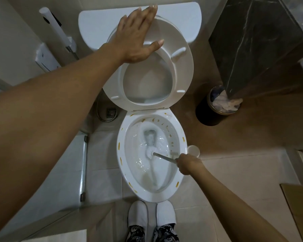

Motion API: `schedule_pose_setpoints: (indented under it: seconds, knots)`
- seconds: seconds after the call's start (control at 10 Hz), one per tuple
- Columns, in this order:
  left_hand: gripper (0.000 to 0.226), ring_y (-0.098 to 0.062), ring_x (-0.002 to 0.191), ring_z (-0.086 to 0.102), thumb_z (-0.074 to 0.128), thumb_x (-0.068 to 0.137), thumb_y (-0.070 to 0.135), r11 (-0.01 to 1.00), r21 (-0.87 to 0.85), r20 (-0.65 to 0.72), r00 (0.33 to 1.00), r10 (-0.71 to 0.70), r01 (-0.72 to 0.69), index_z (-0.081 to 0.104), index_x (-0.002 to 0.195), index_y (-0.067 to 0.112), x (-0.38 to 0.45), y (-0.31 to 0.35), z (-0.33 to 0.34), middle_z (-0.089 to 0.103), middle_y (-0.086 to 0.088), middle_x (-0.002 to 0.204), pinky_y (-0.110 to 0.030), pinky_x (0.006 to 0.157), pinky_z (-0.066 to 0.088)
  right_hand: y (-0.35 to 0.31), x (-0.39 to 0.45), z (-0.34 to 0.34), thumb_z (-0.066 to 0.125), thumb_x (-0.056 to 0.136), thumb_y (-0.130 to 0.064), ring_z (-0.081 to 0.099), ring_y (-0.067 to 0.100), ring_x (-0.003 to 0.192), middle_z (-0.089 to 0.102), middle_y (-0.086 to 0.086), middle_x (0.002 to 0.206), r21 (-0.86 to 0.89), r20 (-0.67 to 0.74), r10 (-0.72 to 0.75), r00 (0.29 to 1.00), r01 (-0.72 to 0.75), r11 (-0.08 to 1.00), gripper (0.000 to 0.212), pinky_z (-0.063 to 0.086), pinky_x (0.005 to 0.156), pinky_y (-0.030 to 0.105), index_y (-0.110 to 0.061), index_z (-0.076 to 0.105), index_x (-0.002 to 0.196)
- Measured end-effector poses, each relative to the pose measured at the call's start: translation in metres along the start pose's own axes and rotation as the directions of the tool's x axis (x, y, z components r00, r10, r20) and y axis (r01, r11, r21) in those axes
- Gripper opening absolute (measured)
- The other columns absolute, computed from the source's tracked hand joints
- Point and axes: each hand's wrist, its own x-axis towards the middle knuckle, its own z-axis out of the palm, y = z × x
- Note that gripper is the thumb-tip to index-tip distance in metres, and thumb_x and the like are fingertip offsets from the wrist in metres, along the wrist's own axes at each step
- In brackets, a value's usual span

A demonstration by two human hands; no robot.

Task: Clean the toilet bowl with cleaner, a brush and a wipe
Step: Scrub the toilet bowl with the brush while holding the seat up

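The white toilet bowl stands below me, its rim and inner wall dotted with several yellow-brown streaks. My right hand grips the metal handle of a toilet brush, whose white head is down in the water in the middle of the bowl. My left hand lies flat, fingers straight, against the raised seat and lid, which lean back on the cistern. No cleaner bottle or wipe shows.
A black bin full of white tissue stands right of the toilet, below a dark marble counter. A white brush holder sits by the bowl. A bidet sprayer hangs left, above a floor drain. My white slippers touch the bowl's front.
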Motion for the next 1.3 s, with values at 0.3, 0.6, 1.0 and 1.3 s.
schedule_pose_setpoints:
  seconds: [0.3, 0.6, 1.0, 1.3]
  knots:
    - [0.084, -0.028, 0.147, 0.002, 0.024, 0.088, 0.065, 1.000, -0.026, 0.000, 1.000, -0.005, 0.005, -0.001, 0.153, 0.018, -0.001, 0.002, -0.002, 0.003, -0.005, 0.160, -0.051, 0.116, 0.002, 0.006, -0.002, -0.010, 0.047, 0.095, -0.021, 0.031, 0.011, 0.056, 0.042, -0.001, 0.073, 0.069, 0.055, 0.023, 0.998, -0.027, 0.997, 0.030, 0.029, 0.052, 0.024, -0.012, 0.062, 0.120]
    - [0.082, -0.028, 0.147, 0.001, 0.024, 0.090, 0.064, 1.000, -0.016, -0.008, 1.000, -0.005, 0.004, -0.002, 0.153, 0.018, -0.001, 0.003, -0.001, 0.002, -0.004, 0.160, -0.050, 0.117, 0.002, 0.007, -0.026, -0.057, 0.046, 0.100, -0.026, 0.041, 0.009, 0.051, 0.050, -0.003, 0.070, 0.013, 0.375, -0.068, 0.925, 0.068, 0.998, 0.038, 0.035, 0.049, 0.018, -0.032, 0.051, 0.137]
    - [0.081, -0.028, 0.147, 0.002, 0.025, 0.091, 0.064, 1.000, -0.004, -0.016, 1.000, 0.003, -0.003, -0.002, 0.153, 0.019, 0.000, 0.000, 0.001, 0.003, -0.005, 0.160, -0.049, 0.116, 0.002, -0.001, -0.017, -0.043, 0.048, 0.098, -0.029, 0.046, 0.009, 0.051, 0.054, -0.005, 0.071, 0.112, 0.263, -0.106, 0.959, 0.079, 0.991, 0.033, 0.039, 0.050, 0.018, -0.029, 0.060, 0.130]
    - [0.082, -0.028, 0.147, 0.002, 0.024, 0.090, 0.064, 1.000, -0.010, -0.013, 1.000, -0.007, 0.007, -0.001, 0.153, 0.018, -0.001, 0.001, 0.000, 0.003, -0.004, 0.160, -0.051, 0.117, 0.003, -0.018, -0.013, -0.019, 0.041, 0.102, -0.032, 0.036, 0.012, 0.048, 0.045, -0.003, 0.071, 0.394, 0.132, -0.159, 0.978, 0.095, 0.914, 0.021, 0.031, 0.042, 0.021, -0.035, 0.061, 0.097]
